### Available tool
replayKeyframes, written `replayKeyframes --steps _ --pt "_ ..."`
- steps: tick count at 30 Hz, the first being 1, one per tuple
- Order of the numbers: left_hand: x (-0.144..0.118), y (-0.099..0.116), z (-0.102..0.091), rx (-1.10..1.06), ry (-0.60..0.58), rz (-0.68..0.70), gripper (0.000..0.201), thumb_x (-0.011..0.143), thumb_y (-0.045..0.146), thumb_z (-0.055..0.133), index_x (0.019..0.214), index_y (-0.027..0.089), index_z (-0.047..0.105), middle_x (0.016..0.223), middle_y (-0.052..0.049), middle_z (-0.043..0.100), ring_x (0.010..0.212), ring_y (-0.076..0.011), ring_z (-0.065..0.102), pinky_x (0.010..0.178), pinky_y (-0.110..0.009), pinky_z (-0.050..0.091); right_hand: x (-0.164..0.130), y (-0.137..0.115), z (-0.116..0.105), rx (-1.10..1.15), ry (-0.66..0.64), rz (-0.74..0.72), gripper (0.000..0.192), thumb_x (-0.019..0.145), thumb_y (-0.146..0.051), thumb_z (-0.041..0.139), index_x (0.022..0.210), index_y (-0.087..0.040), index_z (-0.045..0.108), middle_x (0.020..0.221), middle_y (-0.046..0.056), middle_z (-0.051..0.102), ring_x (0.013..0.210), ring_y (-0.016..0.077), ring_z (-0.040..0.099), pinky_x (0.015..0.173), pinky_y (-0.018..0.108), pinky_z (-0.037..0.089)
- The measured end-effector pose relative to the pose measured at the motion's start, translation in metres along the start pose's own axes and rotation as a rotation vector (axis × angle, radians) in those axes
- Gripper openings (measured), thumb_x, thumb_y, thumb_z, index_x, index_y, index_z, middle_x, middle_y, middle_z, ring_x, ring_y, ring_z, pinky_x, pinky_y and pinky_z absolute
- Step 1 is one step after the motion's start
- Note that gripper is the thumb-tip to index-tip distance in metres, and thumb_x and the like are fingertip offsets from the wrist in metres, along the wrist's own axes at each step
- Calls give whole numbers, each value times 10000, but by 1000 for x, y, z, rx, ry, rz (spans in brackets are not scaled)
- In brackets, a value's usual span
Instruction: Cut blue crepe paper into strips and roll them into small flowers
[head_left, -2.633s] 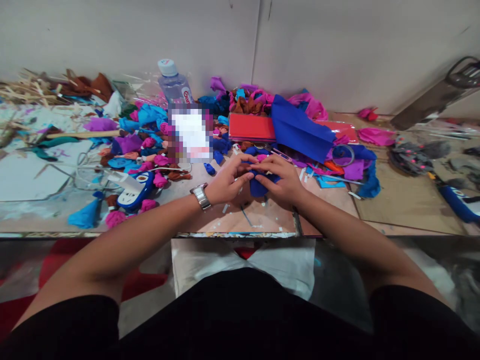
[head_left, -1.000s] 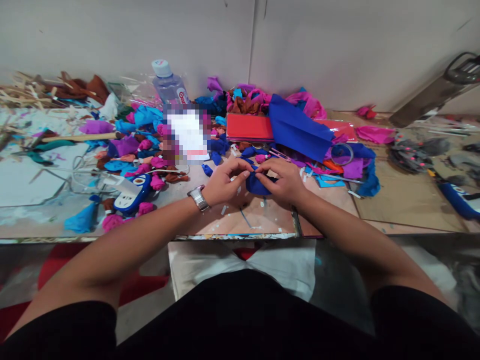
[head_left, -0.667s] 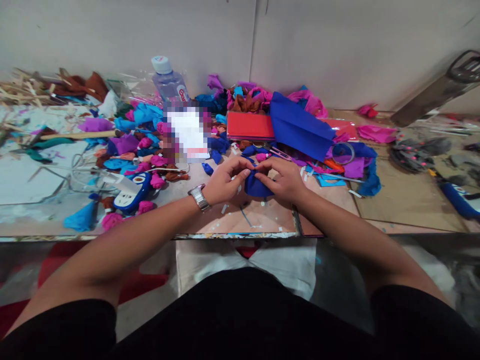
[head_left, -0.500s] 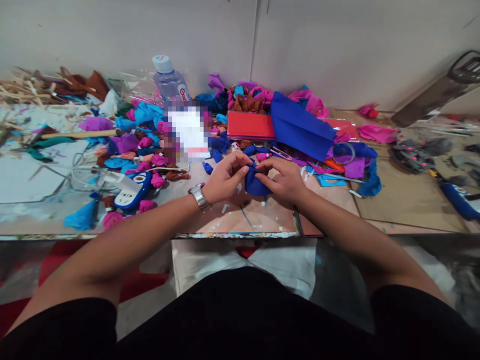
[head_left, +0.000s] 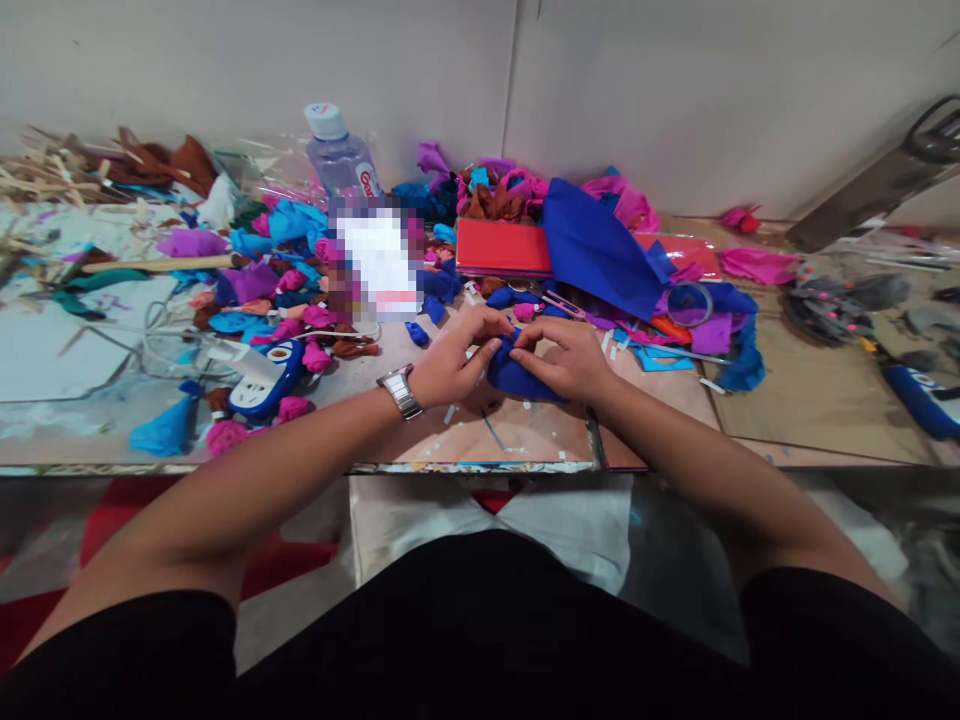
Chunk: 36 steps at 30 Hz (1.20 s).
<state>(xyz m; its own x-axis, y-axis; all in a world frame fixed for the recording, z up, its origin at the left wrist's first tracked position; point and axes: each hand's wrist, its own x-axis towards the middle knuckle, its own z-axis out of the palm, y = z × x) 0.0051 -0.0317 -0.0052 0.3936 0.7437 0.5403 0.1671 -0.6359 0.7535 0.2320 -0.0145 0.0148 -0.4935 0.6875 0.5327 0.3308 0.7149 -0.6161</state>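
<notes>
Between my two hands is a piece of dark blue crepe paper (head_left: 517,378), its upper edge gathered at my fingertips and its lower part hanging loose over the table. My left hand (head_left: 459,358), with a metal watch (head_left: 400,392) at the wrist, pinches it from the left. From the right, my right hand (head_left: 564,358) pinches the same edge with thumb and forefinger. Just beyond my fingers lie a small pink rolled paper piece (head_left: 523,312) and a pink pair of small scissors or tweezers (head_left: 562,303), partly hidden.
A large blue paper sheet (head_left: 604,255) leans over a red stack (head_left: 502,247). Left of my hands are a power strip (head_left: 270,385) with cables and many coloured paper bundles. A bottle (head_left: 339,160) stands behind. A tape roll (head_left: 688,304) lies right, near a cardboard sheet (head_left: 795,400).
The blue paper's loose lower part has turned and spread toward the right under my right hand. Both hands keep their pinch in nearly the same place.
</notes>
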Motion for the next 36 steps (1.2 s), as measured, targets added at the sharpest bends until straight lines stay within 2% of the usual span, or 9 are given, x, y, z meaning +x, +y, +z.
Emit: replayKeyframes --steps 3,5,11,15,21,26,30,33,36 --pt "0 1 -1 26 -29 21 243 1081 359 526 1259 206 590 1174 -114 685 1085 -207 698 975 -389 592 0 0 0 21 -14 18 319 959 -536 708 885 -226 721 843 26 757 763 188 688 757 330 548" --pt "0 0 -1 21 -39 35 242 1080 341 527 1274 210 590 1209 -119 676 1118 -214 694 1008 -403 584 1 1 0 22 -8 4 311 958 -535 717 957 -224 732 857 27 742 774 190 674 756 333 542" --pt "0 -6 -2 -97 -33 17 320 1049 382 610 1318 221 543 1231 -113 659 1091 -217 705 991 -394 579 1 9 1 -20 5 -175 332 996 -491 693 1239 -271 748 1097 71 692 981 223 667 894 401 570" --pt "0 -9 -1 -217 -74 -15 441 1037 423 636 1411 245 485 1248 -113 681 1066 -219 725 974 -387 575 0 10 1 -29 -65 -261 337 1051 -408 612 1359 -316 712 1146 77 636 1108 242 638 972 441 564" --pt "1 -1 1 -319 -139 -51 524 1020 389 679 1472 263 446 1195 -102 722 1102 -226 739 954 -368 586 0 7 1 -2 -64 -212 264 1039 -385 637 1265 -276 719 1191 88 647 1072 238 655 921 410 583" --pt "2 0 2 -341 -72 -74 459 1006 388 705 1397 235 521 1226 -107 720 1089 -214 754 955 -357 599 0 6 2 -18 -36 -219 279 1021 -392 667 1277 -286 700 1204 82 686 1106 253 662 942 418 574" --pt "5 2 1 -303 31 -67 322 1021 393 682 1276 213 602 1187 -96 735 1030 -186 755 903 -325 603 1 2 -1 -33 -23 -177 369 938 -451 769 1223 -241 664 1120 75 714 946 228 665 830 373 571" --pt "7 5 0 -212 104 -61 270 1021 423 676 1164 194 661 1106 -85 749 1006 -177 741 895 -317 599 -1 0 0 -29 5 -102 246 956 -408 739 1102 -229 654 1002 40 724 848 193 667 811 344 560" --pt "7 6 0 -155 109 -77 270 1030 442 658 1101 183 685 1074 -89 758 992 -177 735 897 -322 599 -2 0 1 -30 36 -76 179 971 -378 714 1051 -227 661 939 20 735 832 184 685 797 324 559"
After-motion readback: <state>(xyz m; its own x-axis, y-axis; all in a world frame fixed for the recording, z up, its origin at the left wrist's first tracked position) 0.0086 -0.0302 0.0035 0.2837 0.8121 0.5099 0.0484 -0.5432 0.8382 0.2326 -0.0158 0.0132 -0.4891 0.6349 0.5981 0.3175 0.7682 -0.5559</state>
